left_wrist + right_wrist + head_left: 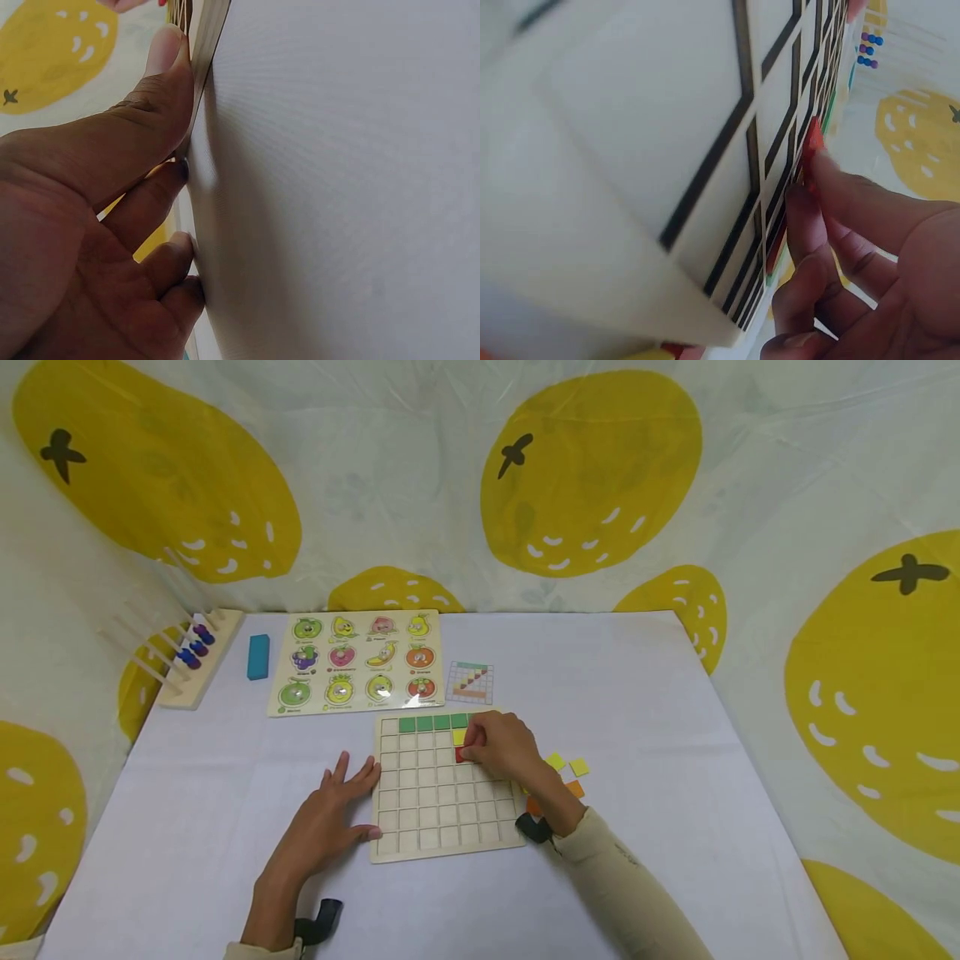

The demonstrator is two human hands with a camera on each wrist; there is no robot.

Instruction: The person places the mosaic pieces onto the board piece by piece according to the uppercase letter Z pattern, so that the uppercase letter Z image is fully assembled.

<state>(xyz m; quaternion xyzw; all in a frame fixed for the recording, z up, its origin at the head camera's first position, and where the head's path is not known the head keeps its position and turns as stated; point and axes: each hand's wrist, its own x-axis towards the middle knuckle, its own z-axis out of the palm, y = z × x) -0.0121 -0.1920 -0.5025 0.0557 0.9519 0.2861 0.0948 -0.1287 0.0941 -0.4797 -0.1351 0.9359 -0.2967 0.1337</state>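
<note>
A pale wooden grid board (427,814) lies on the table before me. Along its far row runs a line of green tiles (425,723), with a yellow tile (458,737) just below them. My right hand (504,745) is over the upper right of the grid, pinching a red tile (813,146) between thumb and finger, low against the squares. Part of that tile hides behind the fingertips. At the board's left edge my left hand (330,814) rests with fingers spread, its thumb (161,82) and fingertips touching the side.
Right of the board lie loose yellow tiles (579,767) and orange tiles (574,788), partly under my right wrist. Behind it are a pattern card (471,682), a fruit puzzle (360,673), a teal block (258,657) and a pegged bead rack (202,672).
</note>
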